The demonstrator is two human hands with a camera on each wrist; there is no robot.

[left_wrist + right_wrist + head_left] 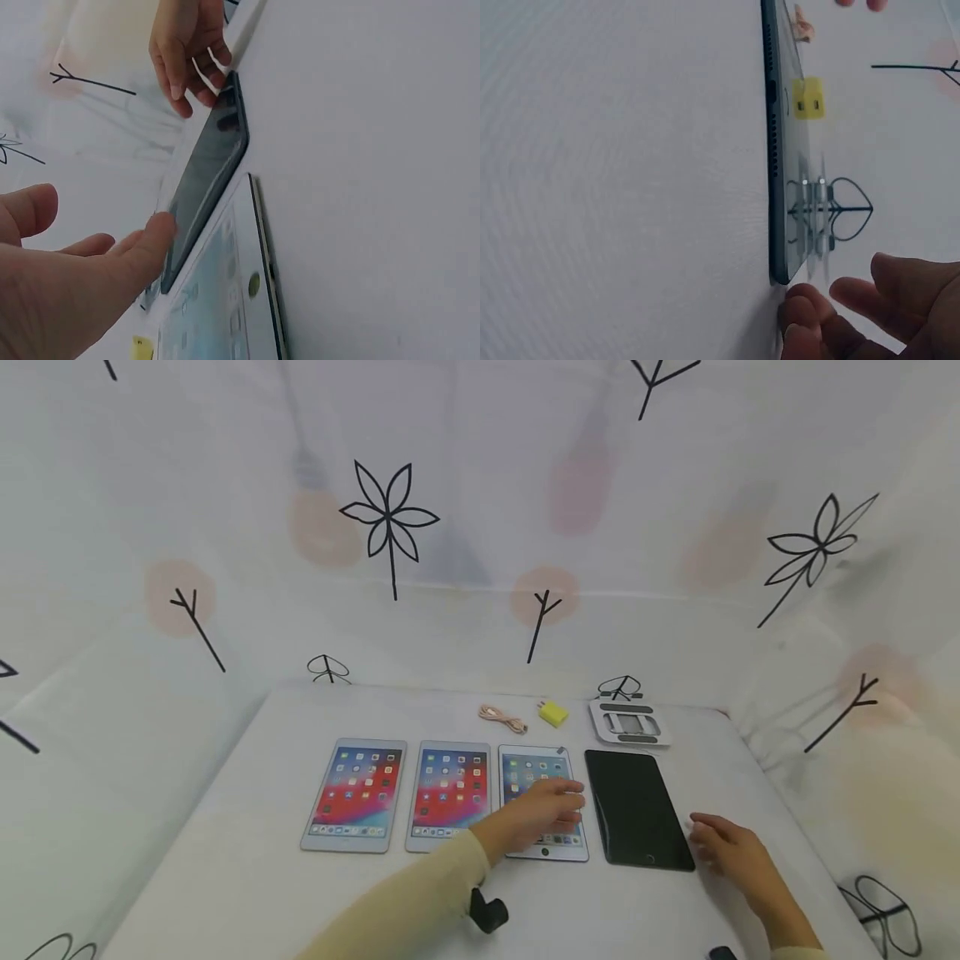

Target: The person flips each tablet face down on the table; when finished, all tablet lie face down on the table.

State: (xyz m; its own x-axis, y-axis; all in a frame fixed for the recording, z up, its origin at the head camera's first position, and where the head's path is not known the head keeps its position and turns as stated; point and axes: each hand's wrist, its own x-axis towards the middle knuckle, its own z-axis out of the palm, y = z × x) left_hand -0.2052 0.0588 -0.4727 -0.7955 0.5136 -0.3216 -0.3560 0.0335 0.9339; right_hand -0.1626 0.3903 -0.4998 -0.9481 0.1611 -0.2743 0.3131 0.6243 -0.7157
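Several tablets lie in a row on the white table. Over the white tablet with a lit screen (532, 767), third from the left, hovers my left hand (536, 817), its fingers reaching toward the black tablet (637, 810). That hand holds nothing. At the black tablet's right edge is my right hand (733, 853), fingers loosely bent and empty. In the left wrist view my left hand (90, 277) is spread near the dark tablet (202, 187). The right wrist view has my right fingers (802, 311) by one corner of that tablet (778, 150); contact is unclear.
Two more white tablets, one far left (356, 793) and one beside it (452, 789), show lit home screens. Behind the row are a coiled pinkish cable (502, 718), a yellow charger plug (553, 713) and a silver folding stand (628, 722). Patterned white cloth surrounds the table.
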